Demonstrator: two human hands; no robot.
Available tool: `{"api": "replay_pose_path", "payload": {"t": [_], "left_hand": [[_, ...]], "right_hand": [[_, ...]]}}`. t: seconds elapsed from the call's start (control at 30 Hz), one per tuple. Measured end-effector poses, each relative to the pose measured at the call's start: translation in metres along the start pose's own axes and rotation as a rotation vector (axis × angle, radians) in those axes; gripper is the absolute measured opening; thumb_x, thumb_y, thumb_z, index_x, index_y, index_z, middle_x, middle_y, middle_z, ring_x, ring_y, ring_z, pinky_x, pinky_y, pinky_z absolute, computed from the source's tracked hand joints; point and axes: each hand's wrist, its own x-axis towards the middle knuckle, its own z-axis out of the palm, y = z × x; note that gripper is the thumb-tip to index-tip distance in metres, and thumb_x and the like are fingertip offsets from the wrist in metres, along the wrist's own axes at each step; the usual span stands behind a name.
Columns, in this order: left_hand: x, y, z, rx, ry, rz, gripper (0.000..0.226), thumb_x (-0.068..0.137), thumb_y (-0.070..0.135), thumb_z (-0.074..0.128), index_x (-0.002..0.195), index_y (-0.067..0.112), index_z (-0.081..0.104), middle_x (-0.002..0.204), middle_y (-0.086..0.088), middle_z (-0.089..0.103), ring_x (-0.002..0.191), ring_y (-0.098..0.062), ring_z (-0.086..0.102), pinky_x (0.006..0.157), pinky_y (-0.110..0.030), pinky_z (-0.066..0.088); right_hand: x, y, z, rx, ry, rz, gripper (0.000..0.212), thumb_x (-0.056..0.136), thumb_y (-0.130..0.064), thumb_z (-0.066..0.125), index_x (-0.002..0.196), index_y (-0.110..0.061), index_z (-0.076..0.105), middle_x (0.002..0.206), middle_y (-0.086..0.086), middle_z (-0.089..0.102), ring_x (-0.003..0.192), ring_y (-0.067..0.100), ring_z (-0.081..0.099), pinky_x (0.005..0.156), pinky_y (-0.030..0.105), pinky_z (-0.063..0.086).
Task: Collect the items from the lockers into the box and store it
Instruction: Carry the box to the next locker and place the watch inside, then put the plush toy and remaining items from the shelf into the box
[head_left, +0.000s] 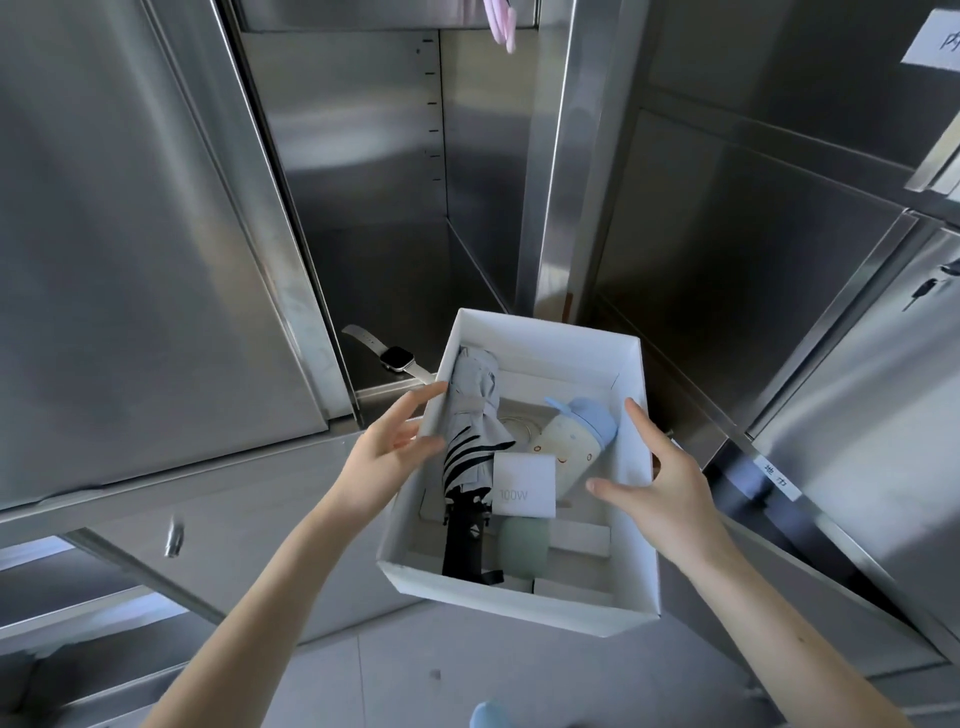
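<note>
A white cardboard box (498, 597) hangs in front of an open steel locker (363, 208). My left hand (395, 447) grips its left wall and my right hand (660, 478) presses its right wall. Inside lie a folded grey umbrella (470, 415) with a black handle, a cream bottle with a blue cap (571, 441), a white 100W charger (524, 486) and a pale green item (524, 540). A smartwatch (392, 357) with a light strap lies on the locker floor, just left of the box.
The locker's door (130, 234) stands open on the left. Closed steel lockers (779, 260) fill the right side, one with keys (930, 288). Something pink (501, 23) hangs at the top. Lower drawers and a grey floor (467, 675) lie below.
</note>
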Motion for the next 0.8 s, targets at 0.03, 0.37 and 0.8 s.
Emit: {"api": "replay_pose_path", "payload": {"t": [0.03,0.37,0.8], "left_hand": [[0.0,0.001,-0.003,-0.027,-0.015,-0.012,0.052,0.09,0.022,0.058,0.132,0.051,0.049,0.107,0.023,0.067,0.099,0.003,0.06,0.085,-0.025,0.045],[0.076,-0.033,-0.006,0.011,0.192,-0.192,0.025,0.097,0.016,0.049,0.117,0.022,0.061,0.094,0.002,0.065,0.084,-0.018,0.059,0.063,-0.019,0.046],[0.15,-0.07,-0.014,0.609,0.292,-0.207,0.054,0.092,0.039,0.058,0.14,0.019,0.044,0.134,-0.018,0.032,0.124,-0.037,0.039,0.096,-0.038,0.045]], "right_hand": [[0.0,0.0,0.001,0.002,0.006,-0.004,0.093,0.073,-0.013,0.081,0.148,-0.037,0.03,0.136,-0.028,0.036,0.138,0.002,0.028,0.103,0.019,0.024],[0.001,-0.007,0.005,0.035,0.024,-0.004,0.094,0.07,-0.012,0.083,0.147,-0.035,0.034,0.135,-0.028,0.034,0.124,-0.01,0.024,0.104,0.018,0.023],[0.002,-0.009,0.01,0.026,0.055,0.001,0.091,0.069,-0.009,0.083,0.144,-0.036,0.039,0.141,-0.026,0.037,0.127,-0.01,0.027,0.104,0.019,0.023]]}}
